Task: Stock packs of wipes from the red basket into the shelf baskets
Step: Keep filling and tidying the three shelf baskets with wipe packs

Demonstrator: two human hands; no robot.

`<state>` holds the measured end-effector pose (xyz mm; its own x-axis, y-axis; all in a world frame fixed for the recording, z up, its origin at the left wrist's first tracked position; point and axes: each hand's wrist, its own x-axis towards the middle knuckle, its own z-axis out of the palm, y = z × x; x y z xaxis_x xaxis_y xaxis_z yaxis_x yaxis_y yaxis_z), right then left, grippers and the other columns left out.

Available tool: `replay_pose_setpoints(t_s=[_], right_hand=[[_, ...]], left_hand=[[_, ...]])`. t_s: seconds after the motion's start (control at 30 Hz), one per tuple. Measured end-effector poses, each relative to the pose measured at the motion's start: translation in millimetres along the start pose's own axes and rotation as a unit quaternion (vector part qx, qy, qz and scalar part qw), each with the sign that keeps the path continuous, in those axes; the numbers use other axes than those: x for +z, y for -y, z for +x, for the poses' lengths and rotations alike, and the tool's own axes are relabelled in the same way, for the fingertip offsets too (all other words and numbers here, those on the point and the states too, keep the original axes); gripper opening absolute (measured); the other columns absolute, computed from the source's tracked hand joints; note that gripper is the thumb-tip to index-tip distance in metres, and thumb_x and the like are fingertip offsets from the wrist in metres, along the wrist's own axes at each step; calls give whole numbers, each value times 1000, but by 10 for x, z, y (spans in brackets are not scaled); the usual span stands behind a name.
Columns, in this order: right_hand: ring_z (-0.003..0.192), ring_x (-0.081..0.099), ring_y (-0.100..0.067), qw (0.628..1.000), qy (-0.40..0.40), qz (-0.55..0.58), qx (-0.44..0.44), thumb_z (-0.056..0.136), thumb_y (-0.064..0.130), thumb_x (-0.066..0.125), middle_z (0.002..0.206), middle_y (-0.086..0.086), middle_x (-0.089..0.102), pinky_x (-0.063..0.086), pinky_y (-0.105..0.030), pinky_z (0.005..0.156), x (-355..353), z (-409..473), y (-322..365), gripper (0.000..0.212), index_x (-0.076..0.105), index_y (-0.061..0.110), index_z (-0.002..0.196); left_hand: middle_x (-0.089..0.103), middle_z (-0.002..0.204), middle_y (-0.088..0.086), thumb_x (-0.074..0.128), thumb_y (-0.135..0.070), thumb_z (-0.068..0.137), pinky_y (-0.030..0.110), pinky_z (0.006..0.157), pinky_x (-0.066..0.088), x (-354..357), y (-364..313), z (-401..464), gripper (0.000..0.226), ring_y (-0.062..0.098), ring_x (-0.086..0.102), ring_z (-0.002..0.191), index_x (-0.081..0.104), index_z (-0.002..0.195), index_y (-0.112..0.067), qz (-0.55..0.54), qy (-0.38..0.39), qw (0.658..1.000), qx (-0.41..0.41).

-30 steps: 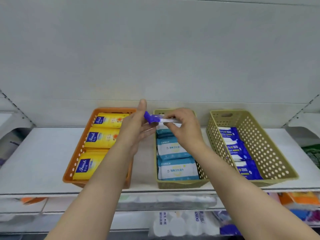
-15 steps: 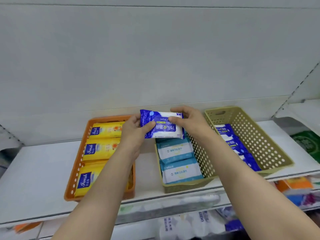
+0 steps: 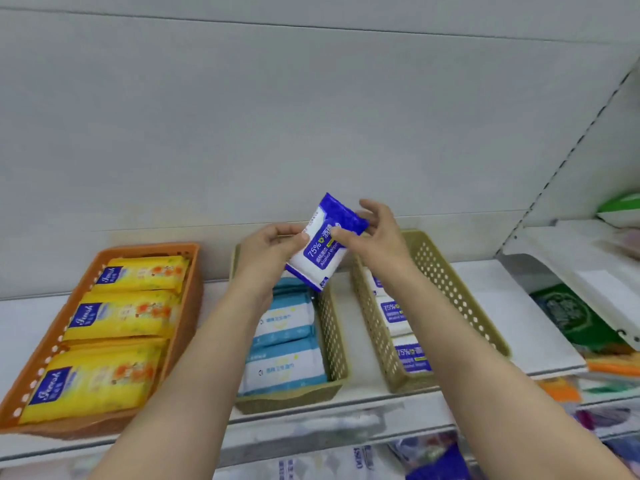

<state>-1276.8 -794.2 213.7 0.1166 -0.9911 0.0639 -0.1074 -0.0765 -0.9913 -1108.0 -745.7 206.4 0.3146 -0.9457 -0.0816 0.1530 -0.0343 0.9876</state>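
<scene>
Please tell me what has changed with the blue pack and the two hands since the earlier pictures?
The blue pack turned from edge-on to label-up, then tilted, one end up toward the right basket. The left hand and right hand still hold it. The packs in all three baskets stayed put.

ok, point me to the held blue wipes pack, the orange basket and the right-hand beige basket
blue wipes pack (image 3: 320, 252): head view, white label face.
orange basket (image 3: 45, 348): head view, left wall.
right-hand beige basket (image 3: 453, 289): head view, perforated right wall.
</scene>
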Motion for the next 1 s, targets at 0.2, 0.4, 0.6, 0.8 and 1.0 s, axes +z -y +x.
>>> replay_pose_setpoints(t_s=[0.2,0.4,0.6,0.8,1.0], right_hand=[[90,72,-9,980,146,-134,-28,80,22,83,106,1,72,57,-26,72,-922,289,96,50,61,22,125],[80,75,-19,976,175,-123,37,79,21,83,88,-7,76,61,-31,68,-1443,384,-100,25,69,10,96],[79,75,-18,984,48,-117,123,76,32,86,91,-3,76,62,-39,75,-1694,441,-650,30,69,13,93],[84,74,-17,969,121,-178,121,80,36,81,94,-1,74,62,-39,78,-1594,488,-717,23,64,22,87],[85,71,-18,914,270,-254,166,83,20,80,100,-5,72,59,-31,70,-1405,410,-881,15,67,17,86]], left_hand=[[75,81,1,73,-4,86,19,60,55,856,28,-95,12,7,70,66,74,89,-16,75,30,996,38],[74,83,5,76,-13,85,32,71,56,1321,329,-137,7,16,69,74,71,82,-18,108,-13,994,20],[62,124,-4,68,-32,92,32,99,46,1423,868,-237,40,14,58,117,60,129,-18,202,-134,970,0],[67,97,-14,46,-31,104,18,63,46,1475,1060,-364,14,-8,64,75,59,110,-29,144,-101,983,-54],[72,94,-11,48,-26,104,22,65,54,1439,1092,-331,16,-2,69,75,62,103,-31,113,-94,988,-39]])
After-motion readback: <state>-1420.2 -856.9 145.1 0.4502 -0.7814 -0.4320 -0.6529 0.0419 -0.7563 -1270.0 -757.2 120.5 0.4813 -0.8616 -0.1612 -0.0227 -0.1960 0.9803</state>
